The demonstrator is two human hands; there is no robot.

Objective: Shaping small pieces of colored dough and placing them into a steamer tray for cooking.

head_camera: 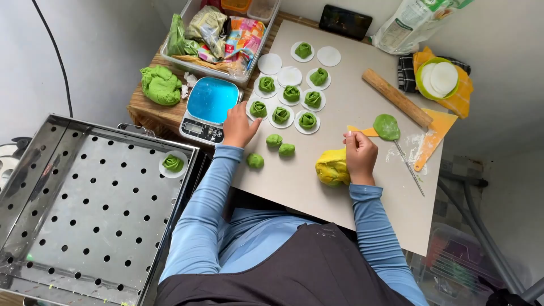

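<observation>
Fingers of the left hand [239,127] curl down onto the near-left green rose-shaped bun [258,109], touching it on its white paper round; whether they actually pinch it cannot be told from this view. The right hand [359,154] is closed in a loose fist around a small pale tool whose tip shows above the knuckles, resting against the yellow dough lump [332,167] on the grey work board [340,192]. Judgement: the bun is best lifted by the edge of its paper, with the fingers kept off the folded petals so that the shape does not flatten, and carried level to its place. Count on the board: eight shaped green buns on paper rounds, three bare paper rounds near the far edge, three plain green dough balls [274,140] just in front of the left hand, one flattened green dough disc [386,126], one wooden rolling pin [396,97], one yellow scraper [432,139] and one thin metal stick beside it. One further green bun [173,163] sits on paper in the near corner of the perforated steel steamer tray [85,226]. One blue-topped kitchen scale [209,107] stands just left of the left hand, one green dough mass [161,85] beyond it, and one green bowl of paper rounds [437,78] at the far right.
</observation>
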